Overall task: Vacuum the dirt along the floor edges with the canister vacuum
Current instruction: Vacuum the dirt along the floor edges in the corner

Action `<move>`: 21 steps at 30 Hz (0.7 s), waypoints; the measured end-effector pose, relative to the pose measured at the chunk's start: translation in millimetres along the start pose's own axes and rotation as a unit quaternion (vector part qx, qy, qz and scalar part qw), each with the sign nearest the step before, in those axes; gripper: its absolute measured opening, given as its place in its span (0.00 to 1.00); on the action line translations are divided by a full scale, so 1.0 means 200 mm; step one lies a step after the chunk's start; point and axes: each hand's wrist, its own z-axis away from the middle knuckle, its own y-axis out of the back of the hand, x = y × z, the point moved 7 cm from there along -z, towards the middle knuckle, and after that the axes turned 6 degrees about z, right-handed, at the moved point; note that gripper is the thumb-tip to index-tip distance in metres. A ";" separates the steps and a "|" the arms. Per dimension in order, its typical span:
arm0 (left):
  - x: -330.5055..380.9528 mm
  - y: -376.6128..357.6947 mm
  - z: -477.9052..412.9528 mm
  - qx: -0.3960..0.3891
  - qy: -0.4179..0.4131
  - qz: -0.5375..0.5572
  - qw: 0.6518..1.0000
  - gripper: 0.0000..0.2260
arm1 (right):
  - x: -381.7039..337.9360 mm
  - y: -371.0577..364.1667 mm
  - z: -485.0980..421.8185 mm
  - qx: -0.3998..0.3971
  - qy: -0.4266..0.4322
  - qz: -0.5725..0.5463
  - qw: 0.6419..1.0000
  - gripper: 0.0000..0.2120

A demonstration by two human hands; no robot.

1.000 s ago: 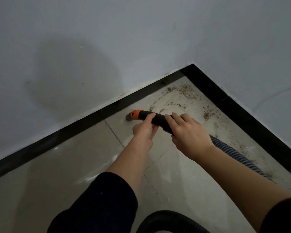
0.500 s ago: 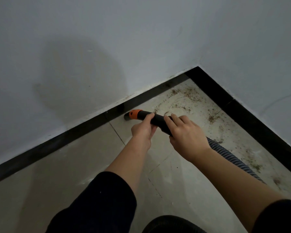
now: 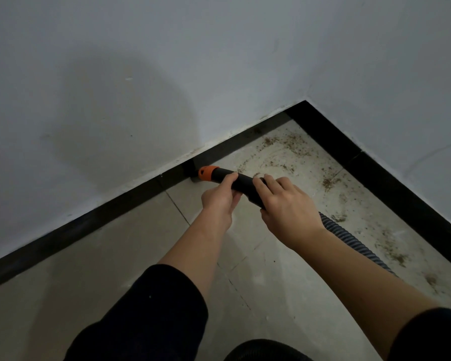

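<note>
Against the black baseboard [image 3: 89,227], left of the room corner, the orange-collared nozzle [image 3: 207,173] meets the tiled floor [image 3: 115,269]. Left hand [image 3: 220,196] grips the black wand [image 3: 242,181] just behind the collar; right hand [image 3: 287,207] holds it further back, fingers curled over. Ribbed hose [image 3: 349,238] runs behind the right wrist. Brown dirt [image 3: 281,144] lies scattered toward the corner.

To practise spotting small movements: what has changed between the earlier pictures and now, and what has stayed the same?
The wand slid forward-left, so its tip now meets the skirting. Nothing was taken or let go: left hand and right hand keep gripping it. Corner dirt and hose look unchanged.
</note>
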 end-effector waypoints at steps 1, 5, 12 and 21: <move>0.00 0.00 0.00 -0.001 0.000 -0.001 1.000 0.19 | 0.00 0.00 0.00 0.000 -0.001 -0.001 1.000 0.32; -0.02 -0.02 -0.02 -0.004 0.005 -0.001 1.000 0.19 | 0.02 -0.01 0.00 0.001 -0.007 -0.005 1.000 0.32; -0.04 -0.08 -0.05 -0.008 0.011 -0.002 1.000 0.19 | 0.07 -0.04 -0.01 0.001 -0.018 -0.003 1.000 0.30; -0.06 -0.13 -0.08 -0.011 0.013 -0.016 1.000 0.19 | 0.12 -0.06 -0.01 -0.004 -0.031 0.002 1.000 0.31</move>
